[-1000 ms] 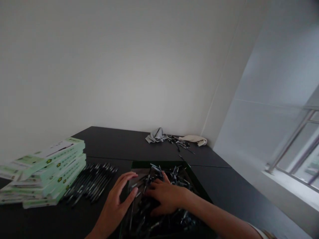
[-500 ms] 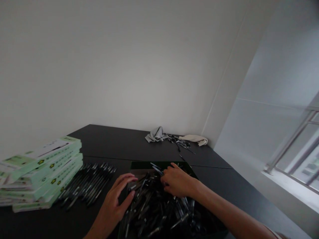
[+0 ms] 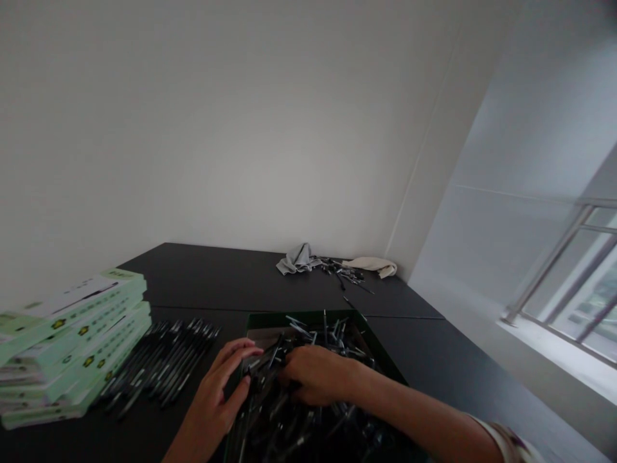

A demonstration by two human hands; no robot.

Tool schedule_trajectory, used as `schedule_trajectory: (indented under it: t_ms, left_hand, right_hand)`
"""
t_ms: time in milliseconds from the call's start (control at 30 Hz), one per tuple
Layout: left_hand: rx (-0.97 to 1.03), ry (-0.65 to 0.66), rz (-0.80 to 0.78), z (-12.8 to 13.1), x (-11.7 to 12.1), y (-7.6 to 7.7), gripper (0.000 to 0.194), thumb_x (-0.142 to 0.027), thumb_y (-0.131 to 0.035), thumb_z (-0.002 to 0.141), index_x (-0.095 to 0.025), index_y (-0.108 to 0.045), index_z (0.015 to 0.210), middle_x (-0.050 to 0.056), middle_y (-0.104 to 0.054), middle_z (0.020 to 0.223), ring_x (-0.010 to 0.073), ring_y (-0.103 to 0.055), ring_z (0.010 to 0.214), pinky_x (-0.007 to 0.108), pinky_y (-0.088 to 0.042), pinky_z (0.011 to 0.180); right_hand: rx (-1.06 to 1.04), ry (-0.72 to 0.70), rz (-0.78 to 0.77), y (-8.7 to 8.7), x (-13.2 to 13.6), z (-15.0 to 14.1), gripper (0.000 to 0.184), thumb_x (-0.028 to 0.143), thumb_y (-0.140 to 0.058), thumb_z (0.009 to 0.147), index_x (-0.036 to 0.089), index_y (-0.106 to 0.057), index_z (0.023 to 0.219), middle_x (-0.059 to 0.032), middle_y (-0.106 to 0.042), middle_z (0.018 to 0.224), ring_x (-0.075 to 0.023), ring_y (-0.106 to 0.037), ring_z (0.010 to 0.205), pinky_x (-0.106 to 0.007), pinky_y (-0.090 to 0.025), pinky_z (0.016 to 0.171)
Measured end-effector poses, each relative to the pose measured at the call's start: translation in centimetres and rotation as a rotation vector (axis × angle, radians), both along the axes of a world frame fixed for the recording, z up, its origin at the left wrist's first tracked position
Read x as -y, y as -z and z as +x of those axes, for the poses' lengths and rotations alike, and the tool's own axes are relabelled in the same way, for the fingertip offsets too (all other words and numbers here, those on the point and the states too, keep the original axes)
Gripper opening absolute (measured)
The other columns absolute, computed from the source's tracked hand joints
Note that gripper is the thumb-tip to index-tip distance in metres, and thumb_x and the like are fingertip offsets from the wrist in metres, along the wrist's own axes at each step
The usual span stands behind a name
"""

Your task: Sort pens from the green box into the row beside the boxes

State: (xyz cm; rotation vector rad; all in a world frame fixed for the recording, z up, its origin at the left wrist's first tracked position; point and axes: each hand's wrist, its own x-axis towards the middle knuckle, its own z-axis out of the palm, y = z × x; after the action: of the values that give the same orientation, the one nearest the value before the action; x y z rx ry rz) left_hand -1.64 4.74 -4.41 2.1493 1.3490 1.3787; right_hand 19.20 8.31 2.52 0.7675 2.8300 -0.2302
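Note:
A dark green box (image 3: 380, 350) full of loose black pens (image 3: 284, 411) stands right in front of me. At its left side is my left hand (image 3: 219, 392), thumb and fingers apart, with the fingertips by the pens along the rim. My right hand (image 3: 315, 373) reaches down into the middle of the pile. Its fingers are curled among the pens, and their tips are hidden, so what they grip does not show. Some pens stick up at the far end of the box.
Left of the box, a row of black pens (image 3: 168, 360) lies side by side on the black table (image 3: 216, 270). Beyond it is a stack of light green pen boxes (image 3: 81, 347). Along the wall lie a grey cloth (image 3: 296, 259), scattered pens (image 3: 340, 270) and a beige cloth (image 3: 371, 264).
My right hand has moved left and a little nearer, from the far part of the box to the middle of the pile. My left hand has hardly moved. The view has shifted slightly.

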Motion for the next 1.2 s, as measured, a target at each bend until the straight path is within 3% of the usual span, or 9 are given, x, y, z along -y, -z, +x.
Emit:
schedule_trajectory:
  t_ms: [167, 300, 400, 500, 633, 767, 967, 1100, 1200]
  left_hand:
    - [-0.003, 0.001, -0.017, 0.0, 0.1, 0.0, 0.029, -0.024, -0.047, 0.082, -0.027, -0.066, 0.103, 0.006, -0.062, 0.115, 0.0217, -0.058, 0.11, 0.037, -0.046, 0.095]
    - [-0.001, 0.009, -0.02, 0.1, 0.1, -0.1, 0.028, -0.028, -0.044, 0.086, -0.027, -0.066, 0.102, 0.006, -0.063, 0.114, 0.0214, -0.058, 0.109, 0.037, -0.047, 0.095]
    - [-0.022, 0.04, -0.021, 0.2, 0.2, -0.4, 0.028, -0.03, -0.042, 0.089, -0.029, -0.066, 0.103, 0.004, -0.066, 0.11, 0.0198, -0.059, 0.107, 0.035, -0.048, 0.094]
    - [-0.058, 0.073, -0.031, 0.3, 0.7, -0.8, 0.027, -0.032, -0.043, 0.089, -0.032, -0.064, 0.105, 0.001, -0.068, 0.108, 0.0188, -0.06, 0.107, 0.035, -0.046, 0.096]
    - [-0.091, 0.06, -0.056, 0.6, 1.4, -1.2, 0.03, -0.033, -0.038, 0.092, -0.034, -0.058, 0.114, -0.002, -0.068, 0.112, 0.0195, -0.058, 0.112, 0.045, -0.037, 0.104]
    - [-0.144, 0.105, -0.053, 1.1, 1.6, -1.1, 0.033, -0.039, -0.052, 0.085, -0.038, -0.056, 0.118, -0.004, -0.07, 0.109, 0.0222, -0.059, 0.111, 0.047, -0.037, 0.104]
    - [-0.139, 0.151, -0.051, 1.2, 2.2, -1.5, 0.022, -0.042, -0.052, 0.085, -0.033, -0.066, 0.1, 0.0, -0.073, 0.095, 0.0212, -0.067, 0.094, 0.031, -0.054, 0.083]
    - [-0.041, 0.137, -0.201, 1.4, 3.3, -2.8, 0.019, -0.04, -0.051, 0.087, -0.028, -0.064, 0.095, 0.001, -0.072, 0.089, 0.0181, -0.068, 0.084, 0.024, -0.053, 0.074]
    - [0.053, 0.189, -0.25, 1.9, 3.6, -3.5, 0.019, -0.039, -0.052, 0.086, -0.026, -0.063, 0.094, 0.001, -0.071, 0.087, 0.0181, -0.066, 0.083, 0.023, -0.05, 0.074]
  right_hand:
    - [-0.177, 0.027, -0.049, -1.8, -0.8, 1.2, 0.018, 0.027, -0.056, 0.085, 0.017, -0.069, 0.094, -0.0048, -0.07, 0.092, -0.0175, -0.062, 0.091, -0.022, -0.042, 0.077]
    - [-0.319, 0.124, -0.087, -3.5, 0.0, 2.3, 0.027, 0.03, -0.047, 0.091, 0.013, -0.068, 0.092, -0.0021, -0.067, 0.074, -0.0129, -0.061, 0.069, -0.019, -0.04, 0.065]
    - [-0.395, 0.132, -0.109, -4.4, 0.7, 3.0, 0.028, 0.032, -0.048, 0.09, 0.013, -0.067, 0.093, -0.0003, -0.063, 0.072, -0.0113, -0.058, 0.065, -0.018, -0.037, 0.06]
    - [-0.407, 0.131, -0.098, -5.0, 1.3, 3.4, 0.028, 0.033, -0.047, 0.091, 0.013, -0.067, 0.09, 0.0007, -0.061, 0.069, -0.0106, -0.056, 0.062, -0.018, -0.035, 0.058]
    - [-0.363, 0.113, -0.043, -5.9, 2.1, 3.7, 0.029, 0.032, -0.045, 0.092, 0.013, -0.066, 0.087, 0.0006, -0.06, 0.067, -0.0106, -0.054, 0.061, -0.019, -0.034, 0.059]
    - [-0.348, 0.106, -0.025, -6.4, 2.8, 3.2, 0.027, 0.032, -0.047, 0.091, 0.014, -0.066, 0.091, -0.0024, -0.065, 0.075, -0.0131, -0.06, 0.07, -0.02, -0.038, 0.064]
    - [-0.474, 0.176, -0.129, -6.6, 3.3, 2.3, 0.023, 0.034, -0.057, 0.084, 0.016, -0.065, 0.095, -0.0026, -0.066, 0.079, -0.0143, -0.06, 0.073, -0.021, -0.04, 0.063]
    - [-0.706, 0.328, -0.305, -6.5, 3.4, 2.7, 0.027, 0.033, -0.065, 0.078, 0.016, -0.06, 0.098, 0.0016, -0.059, 0.071, -0.0109, -0.054, 0.063, -0.019, -0.039, 0.055]
    - [-0.82, 0.279, -0.401, -6.4, 3.9, 2.8, 0.032, 0.029, -0.063, 0.08, 0.017, -0.057, 0.108, 0.0003, -0.061, 0.078, -0.0113, -0.056, 0.07, -0.02, -0.04, 0.06]
